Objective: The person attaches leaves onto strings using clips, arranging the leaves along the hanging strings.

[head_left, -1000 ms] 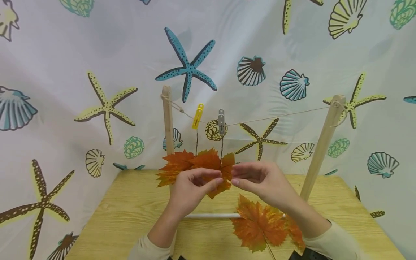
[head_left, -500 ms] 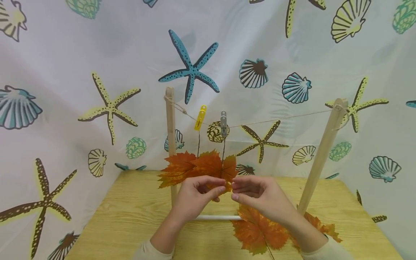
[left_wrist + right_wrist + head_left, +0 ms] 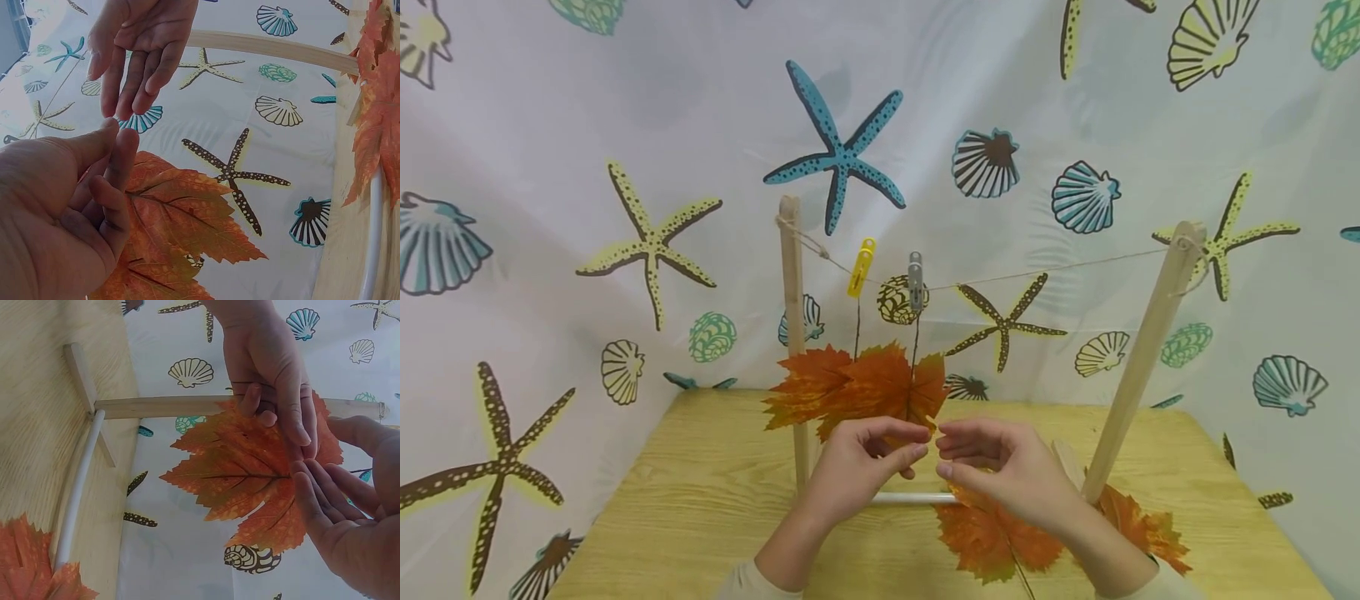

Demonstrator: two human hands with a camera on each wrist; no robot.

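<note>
Two orange maple leaves (image 3: 857, 387) hang by their stems from a yellow clip (image 3: 861, 267) and a grey clip (image 3: 915, 282) on a string (image 3: 1045, 270). My left hand (image 3: 919, 444) and right hand (image 3: 942, 451) hover fingertip to fingertip just under the hanging leaves, each holding nothing. In the left wrist view my left hand (image 3: 119, 132) has thumb and forefinger loosely together in front of a leaf (image 3: 187, 215). The right wrist view has my right hand (image 3: 325, 484) with relaxed fingers beside the leaf (image 3: 240, 472). More orange leaves (image 3: 988, 537) lie on the table under my right forearm.
The string runs between two wooden posts (image 3: 791, 283) (image 3: 1142, 358) joined by a white rod (image 3: 906, 498) on a light wooden table (image 3: 700, 500). Another leaf (image 3: 1138, 518) lies by the right post. A curtain printed with shells and starfish (image 3: 625, 125) hangs behind.
Both hands have come down from the lower edge of the hanging leaves and now sit just below them, fingertips still close together. The leaves hang free.
</note>
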